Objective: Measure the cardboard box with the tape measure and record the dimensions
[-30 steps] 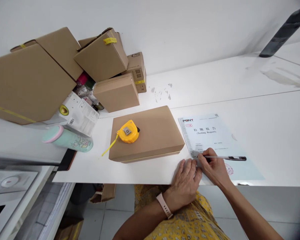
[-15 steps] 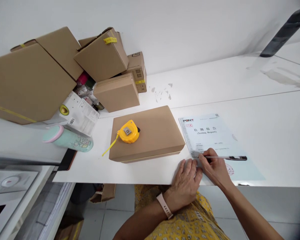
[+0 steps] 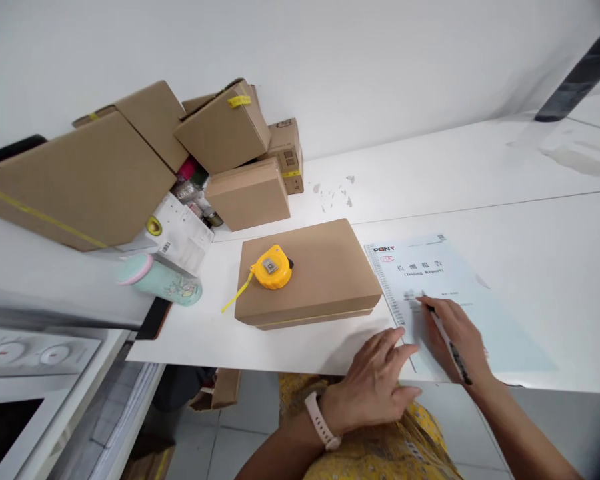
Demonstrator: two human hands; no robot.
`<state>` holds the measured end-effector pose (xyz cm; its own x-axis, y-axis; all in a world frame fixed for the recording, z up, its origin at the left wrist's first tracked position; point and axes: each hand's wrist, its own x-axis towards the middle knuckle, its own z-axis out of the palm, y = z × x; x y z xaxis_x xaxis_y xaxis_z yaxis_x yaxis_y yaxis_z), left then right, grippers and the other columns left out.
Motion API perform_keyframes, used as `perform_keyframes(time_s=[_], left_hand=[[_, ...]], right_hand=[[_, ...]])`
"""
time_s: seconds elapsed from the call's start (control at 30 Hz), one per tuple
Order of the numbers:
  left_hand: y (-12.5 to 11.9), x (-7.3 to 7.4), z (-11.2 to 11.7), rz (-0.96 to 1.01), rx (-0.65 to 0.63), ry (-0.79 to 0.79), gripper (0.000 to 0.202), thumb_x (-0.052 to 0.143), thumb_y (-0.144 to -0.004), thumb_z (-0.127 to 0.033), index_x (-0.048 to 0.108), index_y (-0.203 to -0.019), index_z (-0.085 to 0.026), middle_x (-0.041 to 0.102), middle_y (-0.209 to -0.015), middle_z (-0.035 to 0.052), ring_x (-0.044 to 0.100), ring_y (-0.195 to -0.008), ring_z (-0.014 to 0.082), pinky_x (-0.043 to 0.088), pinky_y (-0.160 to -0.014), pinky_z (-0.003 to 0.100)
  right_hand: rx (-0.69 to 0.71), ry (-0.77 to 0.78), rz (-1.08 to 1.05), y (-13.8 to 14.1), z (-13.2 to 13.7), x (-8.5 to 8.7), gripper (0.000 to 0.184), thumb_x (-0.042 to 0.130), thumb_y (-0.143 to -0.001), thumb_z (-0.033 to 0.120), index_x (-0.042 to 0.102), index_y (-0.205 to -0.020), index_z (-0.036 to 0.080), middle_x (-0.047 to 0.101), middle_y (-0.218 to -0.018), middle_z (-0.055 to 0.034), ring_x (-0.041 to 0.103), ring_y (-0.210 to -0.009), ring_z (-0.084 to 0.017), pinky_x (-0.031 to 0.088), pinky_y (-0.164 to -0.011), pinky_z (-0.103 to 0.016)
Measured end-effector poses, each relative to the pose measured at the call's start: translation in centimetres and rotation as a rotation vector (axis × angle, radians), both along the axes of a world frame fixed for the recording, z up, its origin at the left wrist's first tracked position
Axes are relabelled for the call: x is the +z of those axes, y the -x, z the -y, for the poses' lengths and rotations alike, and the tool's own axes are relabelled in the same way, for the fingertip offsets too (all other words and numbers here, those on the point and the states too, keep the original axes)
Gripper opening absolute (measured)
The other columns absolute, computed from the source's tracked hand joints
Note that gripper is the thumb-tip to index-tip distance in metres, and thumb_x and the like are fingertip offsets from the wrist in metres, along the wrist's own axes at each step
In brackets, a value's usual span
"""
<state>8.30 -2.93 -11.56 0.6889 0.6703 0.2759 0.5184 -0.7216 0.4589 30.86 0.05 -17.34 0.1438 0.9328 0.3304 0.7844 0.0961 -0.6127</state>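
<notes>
My right hand (image 3: 455, 333) grips a dark pen (image 3: 447, 347) with its tip on a pale blue printed test report sheet (image 3: 460, 293) lying on the white table (image 3: 530, 227). My left hand (image 3: 377, 377), a pale watch strap on its wrist, rests at the table's front edge beside the sheet's near left corner, fingers stretched out flat. Left of the sheet lies a flat brown cardboard box (image 3: 313, 270) with a yellow tape measure (image 3: 274, 267) on top, a short length of tape hanging off the box's left side.
A pile of cardboard boxes (image 3: 130, 153) fills the back left against the wall, with a white carton (image 3: 183, 233) and a mint bottle with a pink lid (image 3: 157, 279) lying in front. A lower white surface with dials (image 3: 30, 353) sits at the left.
The pen has swung from lying sideways to pointing back along my right hand, its tip further up the sheet. My left fingers have spread. The view has shifted, moving everything rightward.
</notes>
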Motion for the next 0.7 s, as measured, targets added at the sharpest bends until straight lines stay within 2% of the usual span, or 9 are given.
perform_keyframes(time_s=[0.07,0.17,0.27,0.33,0.4,0.47,0.53,0.63,0.7], left_hand=[[2.6,3.2,-0.3,0.235,0.096,-0.111,0.036,0.055,-0.102,-0.031,0.055,-0.136,-0.018,0.064,-0.141,0.0139,0.055,-0.139,0.0238,0.049,-0.115,0.041],[7.1,7.3,-1.5,0.369,0.425,-0.402,0.030,0.059,-0.099,-0.020,0.058,-0.129,-0.023,0.068,-0.134,0.0121,0.058,-0.134,0.0263,0.048,-0.113,0.046],[11.1,8.8,-4.0,0.270,0.707,-0.517,0.042,0.067,-0.096,-0.027,0.055,-0.136,-0.023,0.059,-0.145,0.0162,0.051,-0.140,0.0329,0.043,-0.115,0.055],[12.8,8.5,-6.2,0.188,0.772,-0.432,0.061,0.074,-0.091,-0.035,0.048,-0.144,-0.021,0.052,-0.152,0.0195,0.047,-0.143,0.0369,0.042,-0.115,0.059],[13.6,8.0,-8.1,0.135,0.785,-0.313,0.071,0.079,-0.085,-0.036,0.045,-0.146,-0.020,0.055,-0.149,0.0200,0.050,-0.140,0.0383,0.043,-0.113,0.060],[13.6,7.9,-9.1,0.158,0.801,-0.234,0.065,0.080,-0.082,-0.035,0.051,-0.139,-0.021,0.064,-0.136,0.0167,0.058,-0.130,0.0367,0.045,-0.110,0.058],[13.0,8.2,-8.9,0.297,0.817,-0.158,0.054,0.079,-0.081,-0.037,0.058,-0.128,-0.023,0.069,-0.124,0.0131,0.063,-0.118,0.0336,0.049,-0.106,0.053],[11.8,9.4,-6.5,0.651,0.648,0.182,0.048,0.073,-0.085,-0.050,0.062,-0.123,-0.024,0.068,-0.120,0.0104,0.067,-0.106,0.0290,0.056,-0.094,0.043],[11.0,10.2,-4.6,0.816,0.438,0.486,0.054,0.068,-0.085,-0.062,0.062,-0.122,-0.023,0.067,-0.113,0.0089,0.069,-0.095,0.0264,0.058,-0.083,0.039]], right_hand=[[0.074,-0.001,0.156,-1.4,-0.4,-0.5,0.038,0.042,-0.094,0.023,0.068,-0.123,0.023,0.071,-0.120,-0.0170,0.065,-0.111,-0.037,0.053,-0.080,-0.046],[0.098,-0.009,0.240,-3.0,-1.1,-1.7,0.047,0.044,-0.091,0.019,0.068,-0.131,0.022,0.071,-0.123,-0.0175,0.064,-0.111,-0.039,0.053,-0.084,-0.050],[0.094,-0.075,0.242,-3.2,-1.7,-2.4,0.050,0.045,-0.090,0.028,0.067,-0.134,0.022,0.073,-0.119,-0.0165,0.065,-0.102,-0.042,0.052,-0.079,-0.055],[0.053,-0.121,0.212,-2.6,-1.8,-1.8,0.048,0.042,-0.094,0.036,0.068,-0.132,0.024,0.074,-0.114,-0.0168,0.066,-0.097,-0.043,0.051,-0.071,-0.054],[-0.014,-0.162,0.184,-1.5,-1.6,-0.2,0.046,0.039,-0.097,0.039,0.069,-0.129,0.026,0.074,-0.110,-0.0173,0.066,-0.096,-0.043,0.048,-0.061,-0.050],[-0.078,-0.205,0.165,-0.1,-1.0,1.9,0.044,0.038,-0.100,0.038,0.069,-0.129,0.027,0.074,-0.111,-0.0179,0.067,-0.098,-0.043,0.046,-0.055,-0.047],[-0.118,-0.244,0.096,1.6,-0.2,4.3,0.042,0.038,-0.101,0.039,0.067,-0.129,0.026,0.073,-0.116,-0.0185,0.069,-0.098,-0.042,0.048,-0.057,-0.047],[-0.122,-0.229,-0.176,4.4,0.9,7.6,0.033,0.052,-0.098,0.047,0.070,-0.118,0.029,0.075,-0.111,-0.0142,0.070,-0.087,-0.034,0.049,-0.052,-0.040],[0.026,-0.096,-0.469,6.3,1.4,9.7,0.031,0.061,-0.094,0.054,0.072,-0.109,0.029,0.076,-0.101,-0.0105,0.071,-0.081,-0.029,0.054,-0.055,-0.037]])
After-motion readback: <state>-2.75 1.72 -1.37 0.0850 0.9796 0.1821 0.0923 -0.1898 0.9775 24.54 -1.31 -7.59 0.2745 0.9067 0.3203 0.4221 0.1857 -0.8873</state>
